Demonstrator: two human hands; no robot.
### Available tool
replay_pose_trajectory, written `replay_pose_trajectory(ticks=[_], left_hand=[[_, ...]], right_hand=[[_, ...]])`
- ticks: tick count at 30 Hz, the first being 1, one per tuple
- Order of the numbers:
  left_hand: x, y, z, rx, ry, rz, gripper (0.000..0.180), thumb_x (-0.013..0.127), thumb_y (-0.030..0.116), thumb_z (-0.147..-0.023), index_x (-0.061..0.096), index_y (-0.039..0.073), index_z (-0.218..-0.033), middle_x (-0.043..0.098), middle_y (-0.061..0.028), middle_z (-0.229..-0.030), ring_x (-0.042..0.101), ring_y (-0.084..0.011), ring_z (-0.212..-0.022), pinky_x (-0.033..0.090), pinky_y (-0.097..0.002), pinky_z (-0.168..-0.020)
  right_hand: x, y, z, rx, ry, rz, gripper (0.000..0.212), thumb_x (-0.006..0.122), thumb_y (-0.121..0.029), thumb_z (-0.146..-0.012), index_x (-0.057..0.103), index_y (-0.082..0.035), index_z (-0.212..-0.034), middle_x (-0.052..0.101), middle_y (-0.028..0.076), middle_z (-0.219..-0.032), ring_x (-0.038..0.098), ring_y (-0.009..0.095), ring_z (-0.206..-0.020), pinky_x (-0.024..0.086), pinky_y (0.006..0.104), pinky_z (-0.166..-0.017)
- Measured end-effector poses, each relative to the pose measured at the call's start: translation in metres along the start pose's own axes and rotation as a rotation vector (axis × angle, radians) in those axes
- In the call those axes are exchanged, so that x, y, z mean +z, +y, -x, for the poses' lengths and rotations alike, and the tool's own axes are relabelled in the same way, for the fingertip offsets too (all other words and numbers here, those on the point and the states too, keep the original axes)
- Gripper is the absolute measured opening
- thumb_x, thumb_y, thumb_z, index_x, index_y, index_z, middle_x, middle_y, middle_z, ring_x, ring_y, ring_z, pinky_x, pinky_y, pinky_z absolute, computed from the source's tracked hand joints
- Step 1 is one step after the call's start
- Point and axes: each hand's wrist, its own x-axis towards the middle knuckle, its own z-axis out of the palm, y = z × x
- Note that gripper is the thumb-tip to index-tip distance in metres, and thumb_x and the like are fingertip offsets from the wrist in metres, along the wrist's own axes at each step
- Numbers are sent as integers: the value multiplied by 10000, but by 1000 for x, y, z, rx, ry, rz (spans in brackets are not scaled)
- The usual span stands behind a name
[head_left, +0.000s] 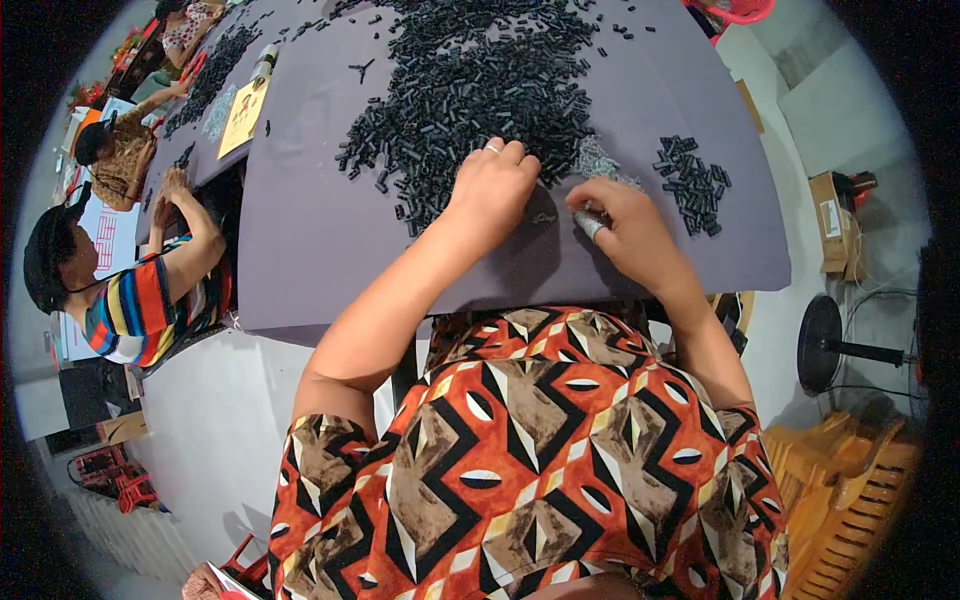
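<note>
While black pieces [470, 100] point lengthwise every way, I cannot tell the left hand's [495, 188] or right hand's [637, 232] grip.

On the flat greyish-purple table [305, 220], short black tubes [470, 100] are heaped in piles, with small silvery pieces [596, 160] gathered alongside.

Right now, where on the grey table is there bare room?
Near-left, between the large black pile and the left edge of the table; also a strip right of the small black pile. Crowded: the middle, around the left hand, right hand and silver pieces.
</note>
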Motion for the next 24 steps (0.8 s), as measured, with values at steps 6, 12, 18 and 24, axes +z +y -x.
replay_pose_trajectory(ticks=[6, 12, 18, 24], left_hand=[[-48, 9, 18, -168, 125, 319, 106, 602, 9, -856, 588, 56, -950, 592, -128, -896, 577, -346, -868, 487, -392, -758], [-42, 24, 67, -695, 14, 1349, 103, 545, 52, -989, 577, 10, -1078, 648, -32, -833, 585, -76, -719, 476, -214, -655], [-37, 34, 83, -764, 30, 1395, 97, 601, 45, -957, 633, 12, -1043, 685, -18, -837, 607, -60, -735, 487, -220, -663], [-28, 28, 81, -310, 169, 611, 156, 653, 6, -830, 664, 52, -980, 645, -110, -914, 636, -303, -833, 508, -372, -712]], right_hand=[[-9, 3, 2, -5, 183, 57, 306, 533, 59, -740, 616, -8, -1027, 627, 120, -983, 640, 257, -863, 504, 317, -757], [-14, -10, 6, 56, 67, 197, 246, 605, 4, -758, 634, -30, -1001, 620, 137, -1011, 625, 348, -944, 500, 421, -814], [0, -4, -2, 20, 32, 489, 232, 625, -25, -758, 641, -41, -989, 597, 133, -973, 612, 345, -955, 513, 445, -813], [12, -4, -10, -17, 62, 547, 183, 616, 7, -735, 600, -28, -914, 585, 125, -932, 591, 347, -929, 503, 465, -784]])
